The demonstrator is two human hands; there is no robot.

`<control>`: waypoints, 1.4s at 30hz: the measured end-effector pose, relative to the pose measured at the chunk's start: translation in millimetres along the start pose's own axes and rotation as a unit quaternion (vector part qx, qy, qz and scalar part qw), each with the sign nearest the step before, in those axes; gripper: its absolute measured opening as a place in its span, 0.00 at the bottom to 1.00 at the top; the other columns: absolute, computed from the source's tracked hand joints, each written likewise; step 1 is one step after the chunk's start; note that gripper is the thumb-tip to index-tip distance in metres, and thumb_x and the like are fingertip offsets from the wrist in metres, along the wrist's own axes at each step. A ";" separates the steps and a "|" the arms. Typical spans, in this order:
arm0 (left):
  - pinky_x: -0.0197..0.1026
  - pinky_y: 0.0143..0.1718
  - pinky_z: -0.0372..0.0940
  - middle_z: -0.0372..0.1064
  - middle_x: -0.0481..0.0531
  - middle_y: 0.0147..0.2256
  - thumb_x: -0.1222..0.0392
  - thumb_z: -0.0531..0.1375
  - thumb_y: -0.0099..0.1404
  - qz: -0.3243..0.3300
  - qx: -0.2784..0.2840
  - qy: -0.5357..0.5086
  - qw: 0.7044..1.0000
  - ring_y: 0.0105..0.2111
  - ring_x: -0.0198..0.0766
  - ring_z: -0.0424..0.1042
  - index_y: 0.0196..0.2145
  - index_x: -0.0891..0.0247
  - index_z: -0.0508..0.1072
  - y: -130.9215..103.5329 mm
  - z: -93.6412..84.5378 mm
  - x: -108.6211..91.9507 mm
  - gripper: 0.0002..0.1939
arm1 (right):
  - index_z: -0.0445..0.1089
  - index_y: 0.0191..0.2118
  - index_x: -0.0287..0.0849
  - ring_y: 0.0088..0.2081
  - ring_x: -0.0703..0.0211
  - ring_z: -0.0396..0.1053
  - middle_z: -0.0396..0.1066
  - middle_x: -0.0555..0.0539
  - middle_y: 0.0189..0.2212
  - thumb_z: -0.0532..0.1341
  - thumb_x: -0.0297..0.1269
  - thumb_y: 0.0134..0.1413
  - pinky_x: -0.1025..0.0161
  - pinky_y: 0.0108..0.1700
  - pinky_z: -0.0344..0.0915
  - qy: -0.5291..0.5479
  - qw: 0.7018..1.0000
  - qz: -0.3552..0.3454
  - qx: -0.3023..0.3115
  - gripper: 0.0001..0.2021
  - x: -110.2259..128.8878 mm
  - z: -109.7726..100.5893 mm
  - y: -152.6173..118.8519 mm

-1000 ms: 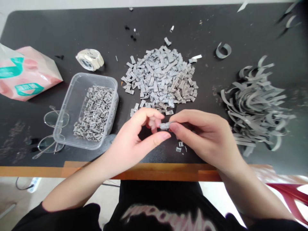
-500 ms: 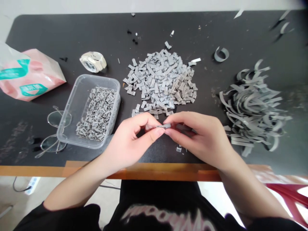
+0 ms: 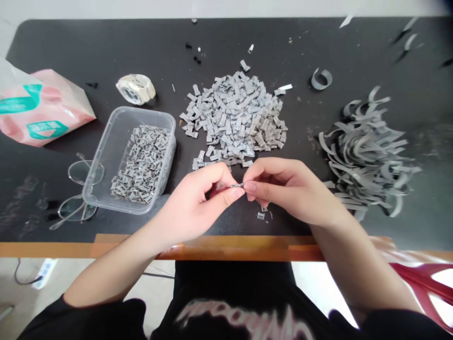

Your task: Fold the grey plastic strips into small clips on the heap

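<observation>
My left hand [image 3: 200, 200] and my right hand [image 3: 292, 191] meet near the table's front edge, each closed in a pinch. Between the fingertips is a small grey strap piece [image 3: 238, 185], mostly hidden. My left thumb and forefinger hold its left end, my right ones its right end. Just beyond my hands lies a heap of short folded grey strap pieces [image 3: 235, 113]. A loose grey slide buckle [image 3: 261, 216] lies below my right hand. To the left, a clear plastic box [image 3: 106, 137] contains many small grey buckles [image 3: 139, 165]. Cut grey straps [image 3: 368, 151] lie piled at the right.
A white wristwatch [image 3: 136, 89] stands behind the box. Glasses [image 3: 76, 211] lie partly beneath the box's left side. A pink and white bag [image 3: 53, 108] is at the far left. One curled strap [image 3: 322, 79] and small scraps lie at the back of the black table [image 3: 148, 45].
My right hand has turned and its fingers have curled in closer around the piece's end. Less of the grey piece shows now. My left hand keeps its pinch. The view has shifted slightly.
</observation>
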State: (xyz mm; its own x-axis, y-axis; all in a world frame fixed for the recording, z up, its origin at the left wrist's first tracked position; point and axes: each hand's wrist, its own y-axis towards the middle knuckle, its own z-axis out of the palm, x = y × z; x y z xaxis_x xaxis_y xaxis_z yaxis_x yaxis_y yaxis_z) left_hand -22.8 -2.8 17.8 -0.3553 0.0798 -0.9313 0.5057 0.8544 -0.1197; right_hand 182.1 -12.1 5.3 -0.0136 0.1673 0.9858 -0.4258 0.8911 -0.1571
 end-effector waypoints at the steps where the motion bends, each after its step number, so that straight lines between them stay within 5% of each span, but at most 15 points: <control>1: 0.34 0.26 0.57 0.63 0.43 0.24 0.58 0.60 0.69 0.004 -0.017 0.027 0.999 0.24 0.31 0.62 0.26 0.62 0.65 0.6 0.8 0.5 0.13 | 0.72 0.30 0.40 0.23 0.67 0.63 0.69 0.54 0.23 0.68 0.33 0.58 0.68 0.25 0.61 0.014 1.000 -0.007 -0.023 0.07 -1.7 -0.5 0.9; 4: 0.36 0.29 0.60 0.66 0.44 0.25 0.59 0.59 0.71 0.056 -0.038 0.133 0.989 0.26 0.32 0.65 0.27 0.62 0.65 4.2 5.8 6.7 0.14 | 0.72 0.29 0.41 0.22 0.67 0.62 0.68 0.54 0.22 0.67 0.32 0.58 0.67 0.26 0.61 -0.035 0.988 -0.048 -0.145 0.07 -6.1 -2.6 3.2; 6: 0.39 0.34 0.62 0.70 0.46 0.28 0.58 0.59 0.72 0.121 0.002 0.221 0.968 0.29 0.35 0.69 0.31 0.64 0.69 7.0 12.5 15.4 0.11 | 0.74 0.34 0.43 0.24 0.65 0.63 0.70 0.53 0.25 0.66 0.30 0.57 0.64 0.29 0.64 -0.111 0.963 -0.070 -0.236 0.02 -9.5 -5.6 5.0; 8: 0.44 0.41 0.64 0.75 0.50 0.34 0.57 0.59 0.73 0.171 0.065 0.309 0.933 0.34 0.40 0.73 0.38 0.65 0.73 8.5 22.0 26.0 0.09 | 0.74 0.44 0.45 0.27 0.62 0.67 0.72 0.52 0.29 0.66 0.29 0.56 0.61 0.34 0.68 -0.162 0.940 -0.077 -0.289 0.10 -14.0 -9.9 7.2; 12: 0.47 0.47 0.64 0.76 0.57 0.45 0.57 0.58 0.73 0.236 0.129 0.346 0.899 0.45 0.45 0.75 0.49 0.68 0.73 6.3 43.3 41.8 0.13 | 0.67 0.59 0.49 0.36 0.58 0.75 0.75 0.47 0.41 0.59 0.26 0.62 0.54 0.47 0.72 -0.180 0.938 -0.098 -0.280 0.21 -22.1 -15.8 9.5; 17: 0.45 0.42 0.65 0.77 0.55 0.41 0.59 0.58 0.73 0.286 0.118 0.354 0.882 0.40 0.43 0.75 0.44 0.67 0.75 3.3 60.3 42.7 0.09 | 0.62 0.64 0.54 0.46 0.52 0.78 0.75 0.44 0.50 0.57 0.29 0.66 0.53 0.46 0.76 -0.139 0.959 -0.115 -0.219 0.24 -18.2 -7.3 1.9; 23: 0.46 0.39 0.65 0.79 0.56 0.36 0.65 0.54 0.74 0.336 0.058 0.419 0.842 0.34 0.43 0.76 0.40 0.68 0.77 7.3 60.1 44.0 0.11 | 0.68 0.59 0.49 0.39 0.54 0.79 0.76 0.51 0.31 0.64 0.27 0.60 0.56 0.43 0.76 -0.096 0.973 -0.064 -0.202 0.23 -3.0 1.8 -7.4; 25: 0.45 0.37 0.66 0.79 0.55 0.34 0.66 0.53 0.74 0.318 0.037 0.402 0.858 0.33 0.42 0.76 0.38 0.68 0.76 8.5 54.2 41.9 0.12 | 0.73 0.50 0.46 0.31 0.58 0.77 0.74 0.53 0.25 0.64 0.28 0.61 0.58 0.40 0.74 -0.111 0.973 -0.055 -0.193 0.13 0.4 -0.4 -7.7; 27: 0.42 0.35 0.67 0.78 0.53 0.33 0.64 0.54 0.74 0.244 0.011 0.326 0.913 0.32 0.39 0.76 0.38 0.67 0.75 9.3 46.4 36.5 0.10 | 0.75 0.41 0.44 0.26 0.62 0.73 0.72 0.53 0.24 0.62 0.29 0.63 0.59 0.38 0.72 -0.123 0.973 -0.061 -0.184 0.05 3.0 -3.1 -7.8; 30: 0.36 0.28 0.67 0.76 0.48 0.29 0.61 0.58 0.72 0.069 -0.053 0.059 0.995 0.25 0.33 0.72 0.37 0.63 0.73 11.2 35.6 27.1 0.06 | 0.75 0.41 0.44 0.25 0.65 0.69 0.70 0.53 0.26 0.57 0.28 0.67 0.61 0.35 0.69 -0.110 0.977 -0.078 -0.163 0.09 6.0 -4.3 -9.2; 33: 0.32 0.20 0.64 0.74 0.46 0.27 0.57 0.60 0.72 -0.014 -0.079 -0.208 0.975 0.20 0.29 0.68 0.35 0.63 0.69 14.0 29.8 23.4 0.08 | 0.68 0.55 0.47 0.24 0.66 0.67 0.68 0.56 0.25 0.54 0.26 0.67 0.63 0.33 0.67 -0.068 0.988 -0.077 -0.113 0.15 6.9 -2.0 -11.4; 36: 0.31 0.19 0.63 0.75 0.47 0.28 0.56 0.63 0.70 -0.007 -0.065 -0.317 0.946 0.20 0.29 0.69 0.35 0.63 0.69 15.4 26.8 24.1 0.10 | 0.62 0.56 0.46 0.26 0.66 0.70 0.70 0.57 0.26 0.55 0.24 0.66 0.64 0.35 0.66 -0.046 0.996 -0.053 -0.059 0.17 4.9 0.4 -11.9; 39: 0.30 0.21 0.66 0.74 0.46 0.27 0.58 0.64 0.69 0.023 -0.070 -0.300 0.951 0.22 0.29 0.71 0.36 0.63 0.70 12.6 22.3 21.5 0.08 | 0.65 0.43 0.44 0.29 0.66 0.72 0.73 0.55 0.28 0.58 0.25 0.65 0.65 0.36 0.66 -0.042 0.998 -0.020 -0.032 0.06 3.6 2.5 -10.6; 42: 0.32 0.26 0.69 0.71 0.45 0.27 0.63 0.63 0.69 0.073 -0.093 -0.166 0.979 0.24 0.29 0.71 0.38 0.63 0.71 5.8 16.6 15.2 0.03 | 0.67 0.36 0.43 0.29 0.67 0.70 0.73 0.54 0.29 0.61 0.28 0.64 0.67 0.33 0.66 -0.004 0.999 -0.021 -0.040 0.04 5.8 5.6 -9.5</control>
State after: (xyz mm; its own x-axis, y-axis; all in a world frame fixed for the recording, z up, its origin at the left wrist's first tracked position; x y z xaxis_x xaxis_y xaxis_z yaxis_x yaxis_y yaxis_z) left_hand -12.2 -5.1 -2.8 0.0007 0.0637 -0.9980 0.3700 0.9271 0.0594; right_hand 181.0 -22.0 12.9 -0.0050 0.1255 0.9921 -0.3521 0.9284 -0.1192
